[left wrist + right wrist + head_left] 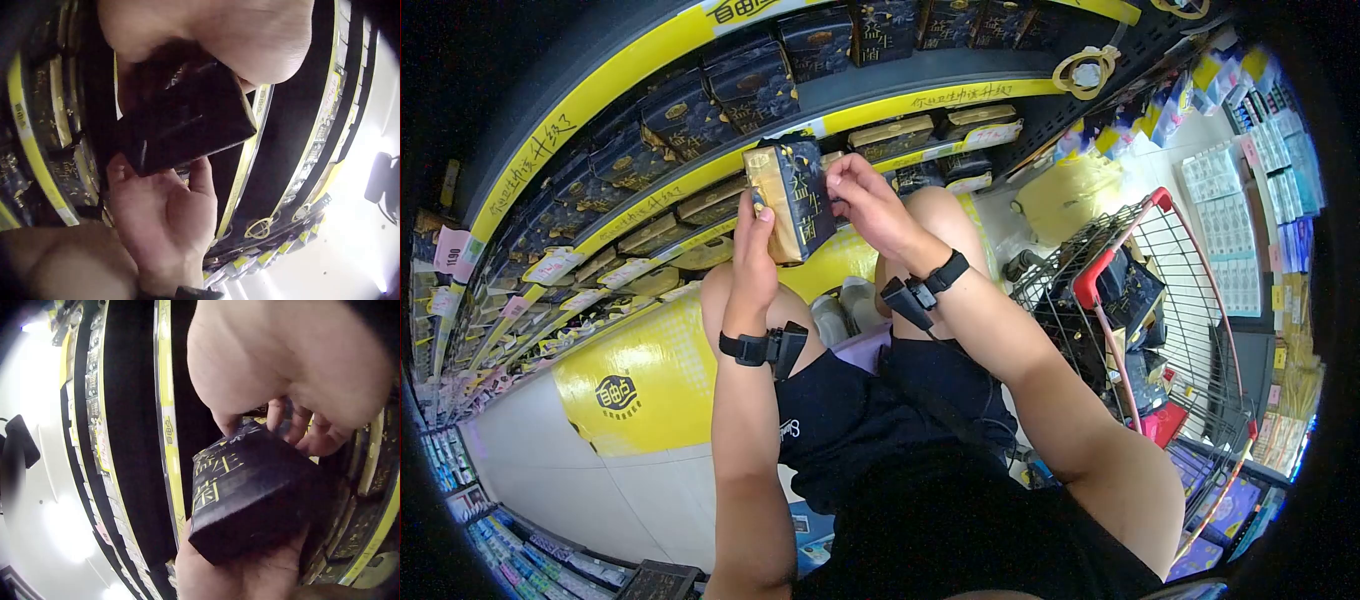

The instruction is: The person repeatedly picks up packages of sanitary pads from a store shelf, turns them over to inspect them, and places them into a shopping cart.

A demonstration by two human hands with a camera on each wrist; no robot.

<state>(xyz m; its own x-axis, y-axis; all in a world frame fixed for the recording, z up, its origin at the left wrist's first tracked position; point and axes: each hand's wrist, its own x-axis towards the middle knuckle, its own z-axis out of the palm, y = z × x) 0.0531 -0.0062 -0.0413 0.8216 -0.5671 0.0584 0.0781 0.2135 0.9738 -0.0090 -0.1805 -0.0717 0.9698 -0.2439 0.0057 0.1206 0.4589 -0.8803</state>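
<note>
A black and gold package (797, 205) with gold lettering is held upright in front of the shelves. The left hand (753, 245) grips its gold side, with the thumb on the front edge; in the left wrist view that hand (164, 209) supports the dark package (187, 119) from below. At the package's upper right edge is the right hand (875, 205), its fingers bent. In the right wrist view the fingertips of the right hand (290, 362) touch the top of the package (244, 487), and the thumb lies at its near corner.
Shelves with yellow edge strips (840, 118) hold rows of similar dark packages (745, 85) ahead and to the left. A wire shopping cart (1190, 300) with dark packages inside stands at the right. A yellow floor-level panel (635, 385) lies left of the knees.
</note>
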